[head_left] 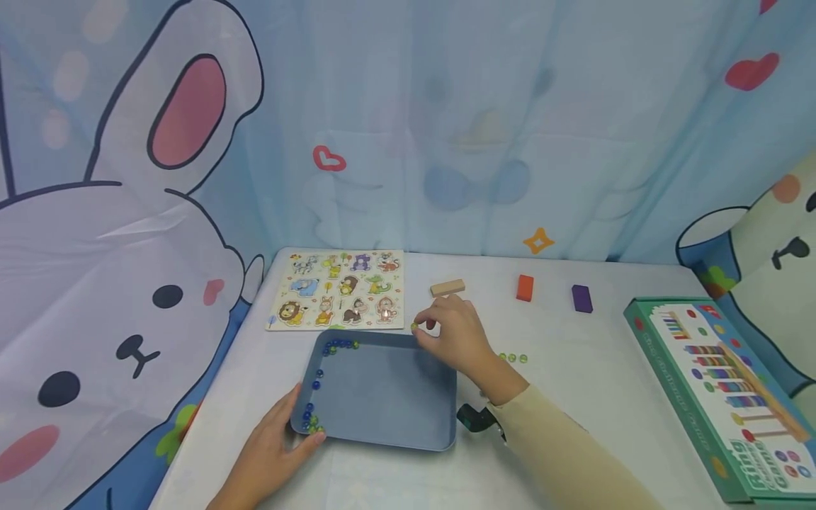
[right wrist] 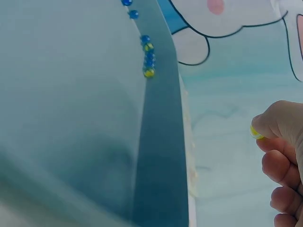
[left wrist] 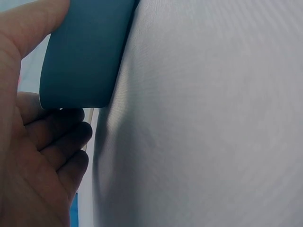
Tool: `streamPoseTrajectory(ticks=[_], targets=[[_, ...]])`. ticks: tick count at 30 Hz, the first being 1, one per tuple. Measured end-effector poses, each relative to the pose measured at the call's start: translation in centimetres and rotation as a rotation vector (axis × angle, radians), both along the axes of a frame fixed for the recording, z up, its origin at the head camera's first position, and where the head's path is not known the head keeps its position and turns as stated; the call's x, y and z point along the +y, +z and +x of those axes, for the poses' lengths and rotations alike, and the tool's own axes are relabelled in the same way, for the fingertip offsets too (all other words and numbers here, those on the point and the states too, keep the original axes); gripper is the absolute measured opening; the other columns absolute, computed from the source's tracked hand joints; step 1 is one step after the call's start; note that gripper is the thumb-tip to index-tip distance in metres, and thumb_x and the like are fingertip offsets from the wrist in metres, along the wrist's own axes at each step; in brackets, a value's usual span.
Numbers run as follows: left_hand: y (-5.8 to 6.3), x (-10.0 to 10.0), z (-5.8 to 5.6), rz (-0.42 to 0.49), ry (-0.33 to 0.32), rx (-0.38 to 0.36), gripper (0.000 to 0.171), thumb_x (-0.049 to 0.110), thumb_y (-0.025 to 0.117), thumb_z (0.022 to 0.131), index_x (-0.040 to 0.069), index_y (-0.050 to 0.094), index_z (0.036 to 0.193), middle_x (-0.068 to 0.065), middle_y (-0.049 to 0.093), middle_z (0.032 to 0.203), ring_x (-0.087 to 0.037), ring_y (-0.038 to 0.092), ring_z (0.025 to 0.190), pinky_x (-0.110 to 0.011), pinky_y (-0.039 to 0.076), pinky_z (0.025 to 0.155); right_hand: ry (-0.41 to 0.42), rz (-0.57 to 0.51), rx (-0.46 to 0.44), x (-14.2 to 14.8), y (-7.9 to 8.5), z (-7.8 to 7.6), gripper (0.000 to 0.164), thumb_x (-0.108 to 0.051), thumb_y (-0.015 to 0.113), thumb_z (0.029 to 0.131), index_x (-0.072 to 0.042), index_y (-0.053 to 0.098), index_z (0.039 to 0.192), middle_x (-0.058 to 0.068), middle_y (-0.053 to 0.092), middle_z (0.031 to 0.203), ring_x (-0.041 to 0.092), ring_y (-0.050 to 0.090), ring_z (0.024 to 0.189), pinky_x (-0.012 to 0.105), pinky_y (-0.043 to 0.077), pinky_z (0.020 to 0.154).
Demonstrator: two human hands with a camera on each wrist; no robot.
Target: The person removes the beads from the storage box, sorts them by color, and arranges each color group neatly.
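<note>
A blue-grey tray [head_left: 389, 397] lies on the white table, with several blue marbles [head_left: 316, 385] and yellow-green marbles [head_left: 314, 420] along its left side and far left corner. My left hand [head_left: 270, 446] holds the tray's near left corner, thumb at the rim and fingers against the outside wall. Over the tray's far right corner, my right hand [head_left: 457, 333] pinches a yellow-green marble [right wrist: 256, 133] between thumb and index finger. Several more yellow-green marbles [head_left: 523, 358] sit on the table right of the tray, partly hidden by the right wrist.
An animal puzzle board [head_left: 341, 290] lies behind the tray. Farther right are a wooden block [head_left: 448, 287], an orange block [head_left: 525, 288] and a purple block [head_left: 582, 298]. A green toy box [head_left: 720, 397] stands at the right edge, and a printed curtain [head_left: 472, 177] hangs behind the table.
</note>
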State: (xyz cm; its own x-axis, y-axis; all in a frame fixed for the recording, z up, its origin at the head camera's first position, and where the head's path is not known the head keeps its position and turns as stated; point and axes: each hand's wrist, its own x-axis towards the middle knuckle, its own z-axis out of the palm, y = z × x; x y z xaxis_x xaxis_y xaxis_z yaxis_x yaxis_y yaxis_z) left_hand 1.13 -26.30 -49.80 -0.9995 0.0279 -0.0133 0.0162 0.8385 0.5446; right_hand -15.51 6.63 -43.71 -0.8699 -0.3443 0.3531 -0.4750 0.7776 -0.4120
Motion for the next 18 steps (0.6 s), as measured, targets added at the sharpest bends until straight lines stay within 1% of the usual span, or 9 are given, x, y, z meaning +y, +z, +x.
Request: streamPoseTrajectory(ticks=[4,8,13,18], targets=[[-0.1,0.0,0.0,-0.001,-0.001,-0.002,0.103,0.07,0.069,0.09,0.009,0.033,0.165,-0.016,0.043,0.165,-0.04,0.045,0.15,-0.061,0.044,0.118,-0.023,-0.02,-0.004,1.8,0.1,0.2,0.009,-0.024,0.085,0.085,-0.019,0.083,0.093,-0.002,0.067,0.078,0.016,0.053,0.083,0.034,0.043,0.075],[-0.4,-0.1,0.0,-0.004,-0.008,0.01,0.102,0.069,0.069,0.09,0.009,0.033,0.165,-0.016,0.044,0.165,-0.04,0.046,0.15,-0.061,0.045,0.117,-0.051,-0.041,-0.001,4.1,-0.1,0.3,0.012,-0.022,0.086,0.084,-0.018,0.084,0.095,-0.001,0.068,0.078,0.018,0.053,0.082,0.033,0.041,0.073],[-0.5,-0.2,0.0,-0.004,-0.013,0.02,0.102,0.069,0.069,0.09,0.008,0.033,0.164,-0.017,0.044,0.164,-0.04,0.047,0.149,-0.062,0.046,0.116,-0.102,-0.037,0.002,6.8,-0.2,0.4,0.014,-0.021,0.087,0.084,-0.016,0.084,0.096,0.001,0.068,0.078,0.02,0.052,0.08,0.034,0.041,0.072],[-0.3,-0.2,-0.1,0.002,-0.01,0.001,0.103,0.071,0.068,0.09,0.009,0.032,0.165,-0.017,0.044,0.164,-0.042,0.046,0.149,-0.063,0.045,0.116,-0.142,-0.024,-0.009,9.3,-0.5,0.5,0.012,-0.021,0.086,0.085,-0.014,0.083,0.095,0.004,0.069,0.079,0.021,0.053,0.08,0.036,0.041,0.073]])
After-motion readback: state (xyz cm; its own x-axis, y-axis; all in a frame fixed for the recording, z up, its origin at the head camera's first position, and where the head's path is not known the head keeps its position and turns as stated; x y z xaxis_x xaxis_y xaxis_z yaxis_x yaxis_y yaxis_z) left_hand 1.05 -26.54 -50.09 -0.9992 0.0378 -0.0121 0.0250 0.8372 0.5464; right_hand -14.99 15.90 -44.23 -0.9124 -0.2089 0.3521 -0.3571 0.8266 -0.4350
